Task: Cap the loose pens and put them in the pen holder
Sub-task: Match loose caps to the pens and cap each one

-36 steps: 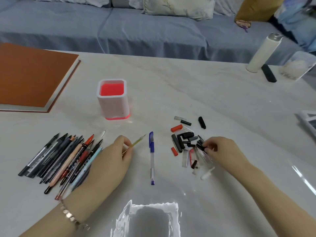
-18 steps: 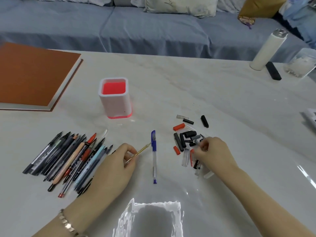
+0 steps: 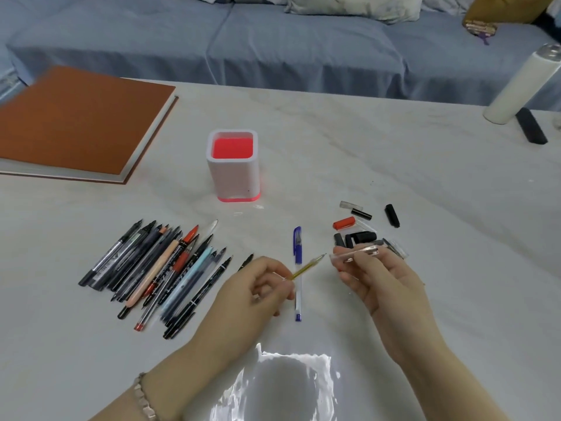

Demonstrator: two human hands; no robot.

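We note bare tabletop [image 3: 349, 141] around the pen holder [image 3: 233, 174]. Obstacles on the near approach: blue pen [image 3: 297, 242] centre, loose pens [image 3: 158, 265] left, scattered caps [image 3: 362, 237] right.

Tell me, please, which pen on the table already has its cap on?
The blue pen lying alone mid-table; the pens piled at left show bare tips.

Head camera looks down, close above table [image 3: 364, 141].

Brown book [image 3: 76, 123] and white bottle [image 3: 522, 83] on the table [image 3: 364, 147], blue sofa [image 3: 273, 50] beyond.
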